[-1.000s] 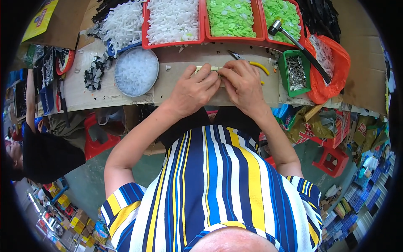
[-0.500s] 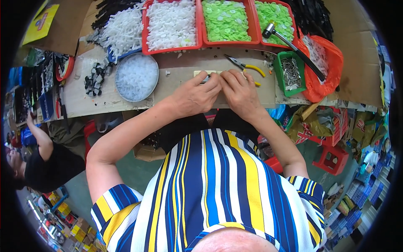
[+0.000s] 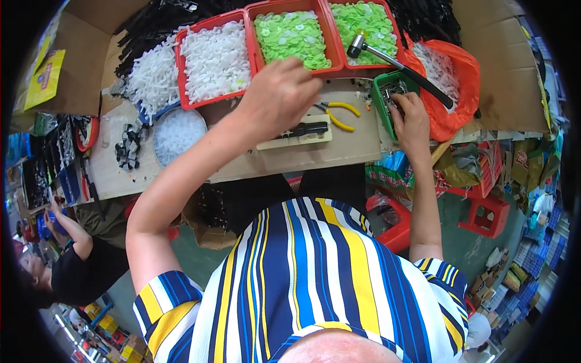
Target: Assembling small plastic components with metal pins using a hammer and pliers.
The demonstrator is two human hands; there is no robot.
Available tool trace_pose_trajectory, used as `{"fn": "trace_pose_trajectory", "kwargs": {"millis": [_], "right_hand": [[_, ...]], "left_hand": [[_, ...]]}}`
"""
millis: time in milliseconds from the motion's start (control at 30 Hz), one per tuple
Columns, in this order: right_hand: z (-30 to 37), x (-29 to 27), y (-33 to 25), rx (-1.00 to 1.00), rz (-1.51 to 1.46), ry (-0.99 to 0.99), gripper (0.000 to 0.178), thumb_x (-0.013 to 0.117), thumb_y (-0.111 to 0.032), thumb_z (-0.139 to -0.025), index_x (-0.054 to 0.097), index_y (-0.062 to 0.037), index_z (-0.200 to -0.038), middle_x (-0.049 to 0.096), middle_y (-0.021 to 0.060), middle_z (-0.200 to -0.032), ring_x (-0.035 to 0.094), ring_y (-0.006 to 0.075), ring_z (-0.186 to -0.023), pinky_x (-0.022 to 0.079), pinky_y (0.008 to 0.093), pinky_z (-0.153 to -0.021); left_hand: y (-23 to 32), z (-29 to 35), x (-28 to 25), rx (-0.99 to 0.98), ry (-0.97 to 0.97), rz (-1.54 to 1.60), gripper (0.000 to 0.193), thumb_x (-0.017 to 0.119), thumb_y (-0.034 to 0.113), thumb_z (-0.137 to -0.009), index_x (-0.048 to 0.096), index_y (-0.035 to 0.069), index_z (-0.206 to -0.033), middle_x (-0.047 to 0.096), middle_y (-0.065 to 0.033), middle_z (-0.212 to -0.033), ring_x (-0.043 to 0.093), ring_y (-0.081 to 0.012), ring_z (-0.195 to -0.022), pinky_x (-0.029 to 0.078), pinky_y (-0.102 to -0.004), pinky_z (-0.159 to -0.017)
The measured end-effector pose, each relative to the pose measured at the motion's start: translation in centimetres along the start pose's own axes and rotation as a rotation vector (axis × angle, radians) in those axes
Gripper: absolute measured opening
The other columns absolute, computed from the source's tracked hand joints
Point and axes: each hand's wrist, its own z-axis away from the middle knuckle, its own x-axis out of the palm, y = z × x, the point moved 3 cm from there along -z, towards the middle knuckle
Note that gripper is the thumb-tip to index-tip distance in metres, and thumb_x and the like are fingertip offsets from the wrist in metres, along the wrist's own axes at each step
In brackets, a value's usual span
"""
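My left hand (image 3: 281, 97), slightly blurred, hovers at the front of a red tray (image 3: 253, 42) of light green discs (image 3: 290, 33). Its fingers are curled together, and whatever they hold, if anything, is hidden. My right hand (image 3: 413, 121) reaches into a small green bin (image 3: 381, 109) of thin metal pins (image 3: 393, 89), thumb and fingers apart with tips among the pins. On the table between my arms lies a cream block (image 3: 324, 138), partly behind my left wrist. A long black part (image 3: 305, 129) rests in it.
Yellow-handled pliers (image 3: 344, 115) lie behind the block. A hammer (image 3: 411, 72) lies across a disc tray and an orange bag (image 3: 469, 78). White pieces fill another tray (image 3: 215, 57) and a round dish (image 3: 178, 136). Grey-black clips (image 3: 128, 145) lie left; another person (image 3: 85, 260) sits further left.
Both hands have left the cream block, uncovering it and the black part. My left hand went up to the disc tray, my right into the pin bin. The view has shifted slightly.
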Motion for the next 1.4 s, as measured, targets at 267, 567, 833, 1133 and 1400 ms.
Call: {"fn": "trace_pose_trajectory", "kwargs": {"millis": [267,567,833,1133,1400], "right_hand": [[-1.4,-0.4,-1.2,0.059,-0.099,-0.022,0.008,0.067,-0.005,-0.083,0.069,-0.0009,-0.09,0.064,0.0133,-0.088,0.064,0.0346,-0.082,0.051,0.0423,-0.071],[-1.1,-0.5,-0.9,0.099,-0.227,0.122,0.008,0.068,-0.003,-0.082,0.07,0.0002,-0.089,0.067,0.0131,-0.085,0.067,0.0291,-0.073,0.052,0.0366,-0.067],[-2.0,-0.8,-1.9,0.136,-0.584,0.286,0.013,0.07,-0.003,-0.082,0.068,0.0001,-0.094,0.069,0.0065,-0.083,0.066,0.0124,-0.071,0.052,0.0272,-0.068],[-4.0,-0.5,-7.6,-0.001,-0.921,0.271,0.007,0.071,-0.001,-0.085,0.069,0.0009,-0.092,0.07,0.006,-0.092,0.065,0.0118,-0.085,0.051,0.0264,-0.079],[-3.3,0.5,-10.7,-0.154,-0.75,0.265,0.012,0.074,0.001,-0.08,0.069,-0.0007,-0.091,0.069,0.0104,-0.093,0.068,0.02,-0.087,0.052,0.0299,-0.079]], "left_hand": [[-8.4,-11.2,5.1,0.008,0.157,-0.197,0.011,0.073,0.012,-0.075,0.071,0.004,-0.082,0.064,-0.0102,-0.087,0.058,-0.0301,-0.094,0.051,-0.0422,-0.079],[-9.6,-14.6,9.2,0.115,0.091,-0.36,0.008,0.063,0.006,-0.072,0.07,0.006,-0.076,0.065,-0.0066,-0.087,0.058,-0.0255,-0.097,0.048,-0.0374,-0.079],[-7.4,-12.5,6.2,-0.089,0.33,0.029,0.01,0.069,0.006,-0.075,0.072,0.003,-0.084,0.067,-0.0111,-0.078,0.062,-0.0299,-0.082,0.051,-0.039,-0.073],[-1.1,-4.4,3.3,-0.901,0.158,1.049,0.02,0.074,0.008,-0.086,0.074,-0.002,-0.103,0.072,-0.0054,-0.091,0.064,-0.0081,-0.08,0.051,-0.0223,-0.072],[0.8,-0.7,1.8,-0.921,0.253,1.124,0.018,0.074,0.004,-0.085,0.073,-0.002,-0.102,0.072,-0.0025,-0.09,0.064,-0.0058,-0.079,0.052,-0.0209,-0.071]]}}
